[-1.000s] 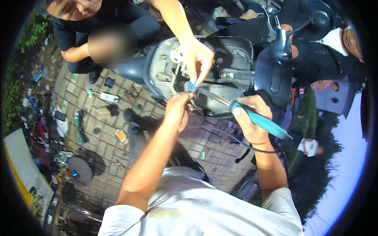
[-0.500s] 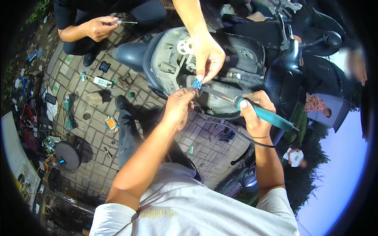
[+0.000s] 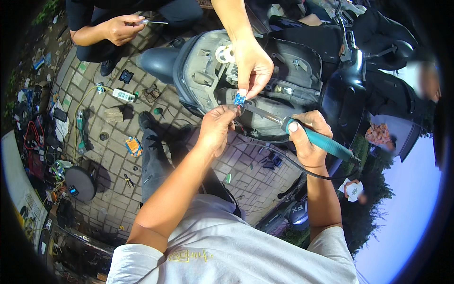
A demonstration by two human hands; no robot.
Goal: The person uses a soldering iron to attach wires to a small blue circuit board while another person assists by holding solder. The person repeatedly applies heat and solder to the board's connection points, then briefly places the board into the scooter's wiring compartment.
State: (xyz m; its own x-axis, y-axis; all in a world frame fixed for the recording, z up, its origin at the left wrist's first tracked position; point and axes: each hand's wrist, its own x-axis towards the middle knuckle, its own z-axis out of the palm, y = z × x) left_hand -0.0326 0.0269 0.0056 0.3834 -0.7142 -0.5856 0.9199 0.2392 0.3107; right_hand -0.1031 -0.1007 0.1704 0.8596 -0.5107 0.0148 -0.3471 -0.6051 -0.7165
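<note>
My right hand (image 3: 309, 142) is wrapped round the teal handle of a soldering iron (image 3: 331, 146). Its metal tip points left and reaches the lower edge of a small blue circuit board (image 3: 240, 98); whether they touch is too small to tell. A co-worker's hand (image 3: 254, 66) pinches that board from above. Just below the board, my left hand (image 3: 215, 130) is closed in a pinch on a thin wire, of which only a small reddish end (image 3: 239, 108) shows. All this happens over the opened body of a scooter (image 3: 196, 71).
A white spool (image 3: 224, 54) rests on the scooter. The co-worker's other hand (image 3: 124, 30) holds a thin metal tool (image 3: 155, 22). On the paving lie a power strip (image 3: 124, 95), pliers (image 3: 128, 181) and a green power tool (image 3: 81, 130). The iron's cable (image 3: 298, 166) loops beneath my right wrist.
The view has shifted slightly. My hands, the iron and the board keep nearly the same places relative to one another, and all grips are held.
</note>
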